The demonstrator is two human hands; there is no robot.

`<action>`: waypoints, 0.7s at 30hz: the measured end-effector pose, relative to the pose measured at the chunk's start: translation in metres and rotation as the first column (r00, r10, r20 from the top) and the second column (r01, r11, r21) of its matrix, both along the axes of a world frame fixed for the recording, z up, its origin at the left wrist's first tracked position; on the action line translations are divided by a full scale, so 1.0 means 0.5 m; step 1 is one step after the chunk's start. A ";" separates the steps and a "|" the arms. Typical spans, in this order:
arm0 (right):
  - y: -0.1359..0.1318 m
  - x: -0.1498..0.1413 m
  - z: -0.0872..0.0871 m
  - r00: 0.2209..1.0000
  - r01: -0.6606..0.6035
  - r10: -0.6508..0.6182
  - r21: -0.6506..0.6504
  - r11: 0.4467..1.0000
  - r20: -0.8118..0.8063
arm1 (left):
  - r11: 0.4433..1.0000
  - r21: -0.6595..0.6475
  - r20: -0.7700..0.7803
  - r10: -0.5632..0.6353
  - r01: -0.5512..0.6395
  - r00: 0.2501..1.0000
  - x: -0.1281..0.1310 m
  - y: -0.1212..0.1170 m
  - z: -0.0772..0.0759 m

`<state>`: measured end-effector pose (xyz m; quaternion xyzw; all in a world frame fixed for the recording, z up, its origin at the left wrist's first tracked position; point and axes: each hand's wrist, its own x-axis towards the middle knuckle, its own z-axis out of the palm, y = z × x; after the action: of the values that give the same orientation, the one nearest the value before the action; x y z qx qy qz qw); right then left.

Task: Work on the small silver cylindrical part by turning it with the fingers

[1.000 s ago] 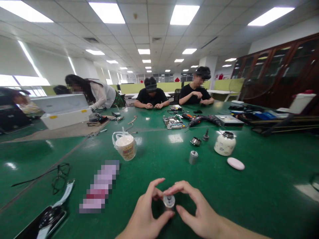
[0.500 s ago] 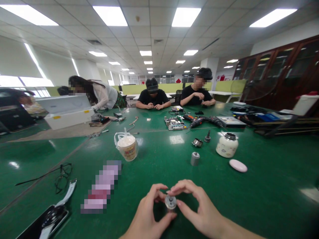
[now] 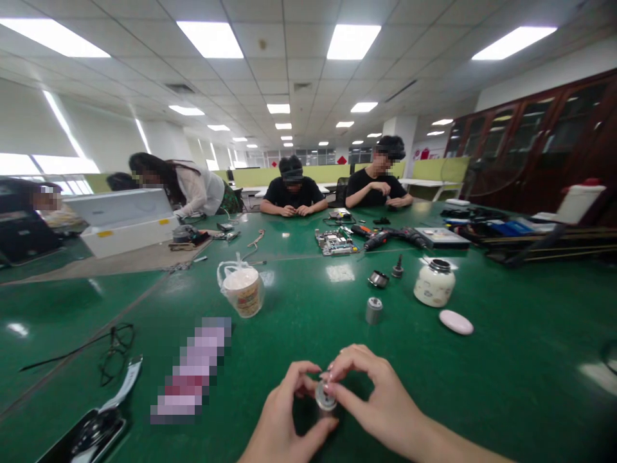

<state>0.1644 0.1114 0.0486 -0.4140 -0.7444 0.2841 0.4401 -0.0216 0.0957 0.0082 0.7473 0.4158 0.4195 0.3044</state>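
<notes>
Low in the middle of the view, my left hand (image 3: 284,415) and my right hand (image 3: 373,402) meet around a small round metal part (image 3: 325,397) just above the green table (image 3: 506,360). Left thumb and fingers grip it from the left and below. Right fingertips press on its top rim. Further out on the table stand a small grey metal cylinder (image 3: 373,310), a metal ring (image 3: 378,279), a small dark knob-like piece (image 3: 398,267), a cream jar (image 3: 434,283) without its lid, and a pale pink lid (image 3: 456,322).
A bagged paper cup (image 3: 242,289) stands at centre left. Glasses (image 3: 113,350) and a black device (image 3: 91,431) lie at the near left. A circuit board (image 3: 333,242), a drill (image 3: 385,236) and a white case (image 3: 123,222) lie farther off. Several people sit along the far side.
My right fingers have closed down over the top of the metal part, and both hands have drawn tighter around it. The view has shifted slightly.
</notes>
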 end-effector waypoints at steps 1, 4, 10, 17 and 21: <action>0.013 0.009 0.002 1.000 0.009 -0.009 0.004 1.000 -0.030 | 1.000 0.001 -0.012 0.008 -0.008 1.000 0.000 0.000 0.002; 0.063 0.046 -0.003 0.995 0.066 -0.070 -0.056 0.996 -0.077 | 1.000 0.013 -0.047 0.028 -0.028 0.999 -0.002 0.001 0.002; 0.114 0.097 -0.058 0.999 -0.001 0.006 -0.093 0.996 0.053 | 0.994 0.108 -0.058 0.023 -0.016 0.998 -0.007 0.016 -0.025; 0.101 0.090 -0.061 0.992 0.039 -0.031 -0.056 0.998 0.123 | 0.997 0.077 -0.104 0.021 -0.013 0.994 -0.011 0.012 -0.018; 0.062 0.055 -0.029 0.997 0.046 -0.042 -0.066 0.997 0.071 | 0.997 0.067 -0.092 0.034 -0.028 0.995 -0.010 0.008 -0.013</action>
<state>0.1920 0.1425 0.0342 -0.4548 -0.7400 0.2847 0.4056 -0.0266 0.0997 0.0018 0.7690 0.4270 0.4026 0.2533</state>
